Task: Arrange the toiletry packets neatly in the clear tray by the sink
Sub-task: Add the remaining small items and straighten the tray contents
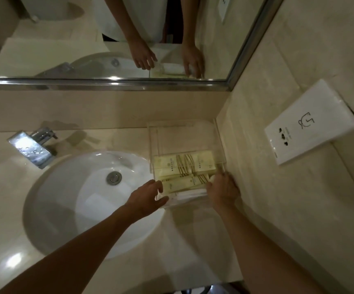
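Both grips, left hand (148, 197) and right hand (222, 190), open, flank tray (193, 132); packets (184, 166) lie crosswise.

I see a beige stone counter (99, 270), glossy. Sink (66, 200) set into it on the left, tap (33, 148) behind the sink. Clear tray (184, 132) sits on it in the back right corner, just beside the sink and against the side wall.
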